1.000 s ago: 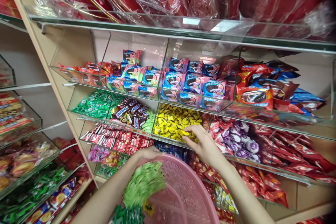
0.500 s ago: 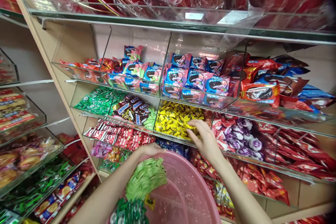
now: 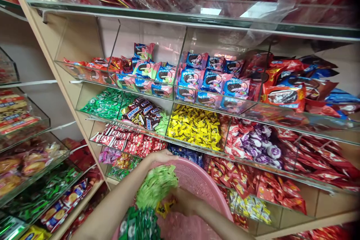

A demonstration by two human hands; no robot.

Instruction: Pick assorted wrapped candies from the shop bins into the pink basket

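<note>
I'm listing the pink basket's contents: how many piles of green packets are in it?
2: the light green pile by the left hand, the dark green pile nearer the camera. More may be hidden.

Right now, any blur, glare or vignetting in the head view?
Head view: right hand smeared, likely motion blur, inside the pink basket; head view: bright white reflections along the top glass shelf, black upper-right corner; head view: Snickers wrappers stay legible.
</note>
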